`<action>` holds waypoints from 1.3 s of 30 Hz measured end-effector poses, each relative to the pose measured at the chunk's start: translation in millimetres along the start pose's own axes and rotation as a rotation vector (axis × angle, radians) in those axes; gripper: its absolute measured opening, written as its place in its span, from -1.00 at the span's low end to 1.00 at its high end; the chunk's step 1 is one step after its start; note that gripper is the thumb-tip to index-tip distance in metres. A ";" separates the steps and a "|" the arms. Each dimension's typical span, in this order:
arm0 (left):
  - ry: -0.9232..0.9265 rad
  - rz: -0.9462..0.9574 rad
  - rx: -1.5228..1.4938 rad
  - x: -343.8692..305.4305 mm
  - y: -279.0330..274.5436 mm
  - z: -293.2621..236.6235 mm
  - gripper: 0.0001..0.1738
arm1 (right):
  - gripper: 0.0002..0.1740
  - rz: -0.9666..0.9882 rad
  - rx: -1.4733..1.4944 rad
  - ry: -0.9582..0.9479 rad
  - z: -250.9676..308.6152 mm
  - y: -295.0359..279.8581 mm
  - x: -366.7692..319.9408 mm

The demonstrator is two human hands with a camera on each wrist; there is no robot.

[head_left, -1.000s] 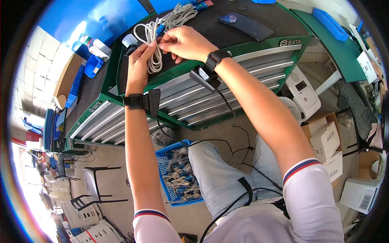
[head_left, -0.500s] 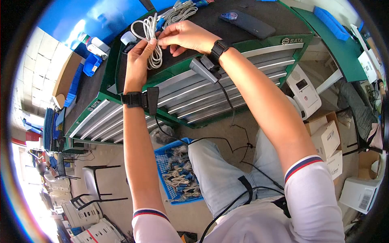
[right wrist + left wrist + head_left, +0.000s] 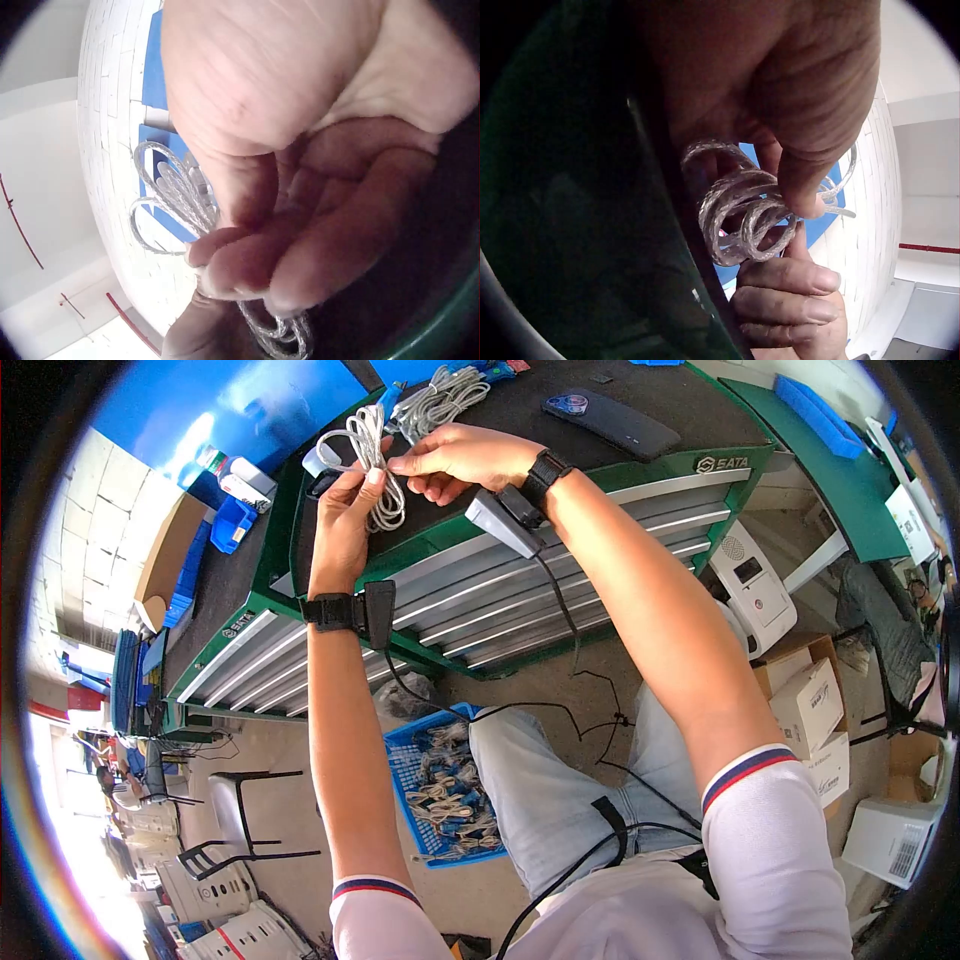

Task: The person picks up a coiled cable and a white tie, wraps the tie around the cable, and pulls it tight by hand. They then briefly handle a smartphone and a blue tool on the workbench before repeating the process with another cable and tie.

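A coiled, braided clear-and-grey cable [image 3: 390,513] stands upright over the front edge of the tool cabinet, its loops fanning out above and below the grip. My left hand [image 3: 343,518] pinches its middle between thumb and fingers. From the other side my right hand [image 3: 462,460] reaches in, thumb and forefinger pinching at the bundle's waist while the other fingers curl. The left wrist view shows the lower loops [image 3: 742,191] beneath the left thumb. In the right wrist view the upper loops [image 3: 176,187] spread beyond the right thumb; the exact pinched spot is hidden by fingers.
Another heap of coiled cables [image 3: 440,402] lies behind on the dark cabinet top, with a black phone [image 3: 625,428] to its right. Below, a blue basket [image 3: 408,760] holds several bundled cables. Cardboard boxes [image 3: 808,705] stand right, a black chair [image 3: 228,810] left.
Both hands keep the coil at about the same place. The right hand's fingers have shifted and curled at the waist of the coil, and its wrist has turned slightly.
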State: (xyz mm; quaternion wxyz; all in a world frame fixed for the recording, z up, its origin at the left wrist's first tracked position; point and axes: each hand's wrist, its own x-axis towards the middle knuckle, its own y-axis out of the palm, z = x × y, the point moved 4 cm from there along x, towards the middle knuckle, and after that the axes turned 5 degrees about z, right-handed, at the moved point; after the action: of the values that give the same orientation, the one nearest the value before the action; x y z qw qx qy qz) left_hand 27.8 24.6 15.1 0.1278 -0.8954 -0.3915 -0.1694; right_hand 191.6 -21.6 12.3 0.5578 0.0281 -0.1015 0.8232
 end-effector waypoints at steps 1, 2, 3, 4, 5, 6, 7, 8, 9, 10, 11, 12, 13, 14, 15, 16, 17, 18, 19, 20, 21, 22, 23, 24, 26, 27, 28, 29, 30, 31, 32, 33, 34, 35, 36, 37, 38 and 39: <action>0.010 0.011 -0.003 0.2 -0.2 0.0 -0.59 | -0.54 0.000 0.009 0.001 0.0 -0.2 -0.1; 0.021 0.022 -0.007 0.3 -0.3 0.6 -0.58 | -0.55 0.000 0.018 0.002 -0.3 -0.3 -0.3; 0.020 0.021 -0.008 0.3 -1.0 1.6 -0.58 | -0.55 0.000 0.018 0.003 -1.2 0.0 -0.8; 0.000 0.017 -0.015 0.6 -1.6 2.3 -0.58 | -0.55 -0.024 0.013 -0.015 -1.3 0.0 -1.5; -0.019 0.012 -0.023 0.5 -2.3 3.1 -0.57 | -0.55 -0.047 0.008 -0.033 -1.2 0.2 -1.8; -0.020 0.011 -0.024 0.3 -2.8 3.3 -0.57 | -0.55 -0.045 0.009 -0.032 -1.3 1.0 -1.3; -0.026 0.013 -0.023 0.3 -3.2 3.7 -0.57 | -0.55 -0.028 -0.005 -0.043 -1.7 1.5 -0.2; -0.031 0.015 -0.023 0.6 -3.0 3.9 -0.57 | -0.55 -0.010 -0.021 -0.055 -1.8 1.8 0.3; -0.030 0.014 -0.024 1.0 -2.3 3.8 -0.57 | -0.55 -0.009 -0.022 -0.055 -2.4 1.4 0.0; -0.017 0.021 -0.021 1.5 -1.9 3.2 -0.57 | -0.56 0.002 -0.024 -0.053 -1.9 2.3 -0.5; -0.005 0.027 -0.018 1.4 -2.0 2.7 -0.57 | -0.56 0.014 -0.027 -0.052 -1.4 3.3 -0.7; -0.004 0.026 -0.019 1.0 -2.3 2.6 -0.57 | -0.56 0.015 -0.028 -0.051 -0.5 3.7 -0.9; -0.008 0.043 -0.002 0.7 -1.3 2.2 -0.57 | -0.57 0.017 -0.005 -0.037 0.0 4.1 -1.2; -0.011 0.059 0.015 0.3 -0.3 1.6 -0.57 | -0.58 0.019 0.017 -0.023 0.9 4.4 -1.6; -0.010 0.058 0.014 0.1 0.3 1.5 -0.57 | -0.58 0.020 0.016 -0.023 2.1 3.9 -2.9; 0.005 0.060 0.034 0.3 1.6 1.2 -0.57 | -0.59 0.034 0.030 -0.021 2.9 3.2 -4.6; 0.020 0.061 0.053 0.3 2.3 0.2 -0.58 | -0.60 0.050 0.044 -0.019 4.1 3.5 -4.9; 0.022 0.058 0.051 0.3 2.2 -0.9 -0.58 | -0.60 0.052 0.041 -0.018 4.9 5.1 -4.3; 0.009 0.062 0.053 0.5 1.6 -0.5 -0.57 | -0.60 0.014 0.033 -0.029 4.3 5.1 -3.2; -0.003 0.066 0.053 0.8 1.4 0.1 -0.57 | -0.60 -0.024 0.024 -0.040 3.9 4.9 -2.4; 0.008 0.026 0.113 0.7 1.4 0.8 -0.60 | -0.57 -0.083 0.010 -0.053 2.9 5.5 -2.3; 0.012 0.020 0.106 0.4 1.6 -0.8 -0.60 | -0.57 -0.079 0.003 -0.048 2.4 7.6 -2.2; -0.030 0.004 0.216 -0.1 0.5 -1.2 -0.62 | -0.54 -0.161 -0.031 -0.051 2.5 6.4 -2.6; -0.073 -0.014 0.325 -2.0 -1.4 -2.1 -0.62 | -0.51 -0.241 -0.065 -0.054 3.1 5.6 -2.8; -0.044 0.008 0.304 -3.3 5.3 -1.1 -0.56 | -0.46 -0.250 -0.137 -0.065 9.4 11.1 -3.2; -0.036 0.001 0.356 -2.3 3.3 5.4 -0.56 | -0.45 -0.266 -0.268 -0.051 12.3 14.4 -4.5; -0.028 -0.005 0.408 -1.0 2.9 7.6 -0.57 | -0.45 -0.283 -0.400 -0.039 14.3 16.2 -5.4; 0.000 0.009 0.477 1.1 0.9 6.9 -0.59 | -0.36 -0.307 -0.392 -0.062 14.6 15.3 -6.5; 0.006 0.004 0.473 2.1 -2.2 7.2 -0.59 | -0.36 -0.305 -0.400 -0.063 15.2 16.1 -6.2; 0.031 0.014 0.372 3.1 -2.6 6.5 -0.58 | -0.38 -0.323 -0.380 -0.075 12.9 13.9 -6.2; 0.057 0.025 0.270 4.5 -3.6 9.5 -0.57 | -0.41 -0.342 -0.359 -0.087 9.7 12.5 -6.5; -0.024 0.001 0.008 6.4 -4.5 17.6 -0.52 | -0.44 -0.386 -0.350 -0.109 6.4 12.3 -6.1; -0.014 0.001 0.004 5.7 -6.6 14.8 -0.52 | -0.44 -0.387 -0.360 -0.111 6.8 14.3 -6.7; -0.051 -0.054 -0.039 3.9 -11.8 13.8 -0.50 | -0.44 -0.432 -0.301 -0.154 7.7 14.6 -10.0; -0.090 -0.104 -0.083 3.2 -14.5 14.3 -0.48 | -0.45 -0.480 -0.243 -0.196 8.2 12.8 -14.9; -0.087 -0.130 -0.066 3.3 -13.2 12.4 -0.43 | -0.50 -0.446 -0.160 -0.136 11.0 17.3 -23.6; -0.083 -0.123 -0.078 3.0 -11.6 10.9 -0.43 | -0.56 -0.436 -0.069 -0.200 16.3 23.8 -34.7; -0.078 -0.121 0.024 1.6 -12.2 8.8 -0.42 | -0.59 -0.416 0.007 -0.237 19.3 31.1 -46.9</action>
State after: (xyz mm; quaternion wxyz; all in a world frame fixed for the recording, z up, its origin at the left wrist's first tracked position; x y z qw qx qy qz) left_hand 21.6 36.9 9.0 0.1125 -0.8744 -0.4517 -0.1371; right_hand 179.2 -79.3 19.5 0.6994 0.1466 -0.1555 0.6821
